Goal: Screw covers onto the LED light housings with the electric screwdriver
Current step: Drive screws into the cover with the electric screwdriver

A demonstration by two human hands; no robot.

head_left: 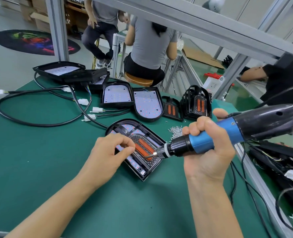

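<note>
Gripping the electric screwdriver (200,143), the right hand (209,152) risks the bit skating off the cover (143,149) if the left hand (108,152), pinching at the cover's edge, lets it shift.

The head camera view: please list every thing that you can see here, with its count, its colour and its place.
Housing with cover: one, black with an orange strip, table centre, under the hands.
Open housings: two, black with white LED boards, behind it.
Loose covers: one flat and one stack, black and orange, to the right of those.
Screws: a pile, silver, beside the electric screwdriver.
Electric screwdriver: one, blue and black, bit on the cover.
Cables: several, black with white plugs, table left.
Stacked housings: black, far left corner.
Table: one, green mat.
Other people: three, in the background.
Left hand: pinches something small on the cover.
Right hand: grips the screwdriver.
</note>
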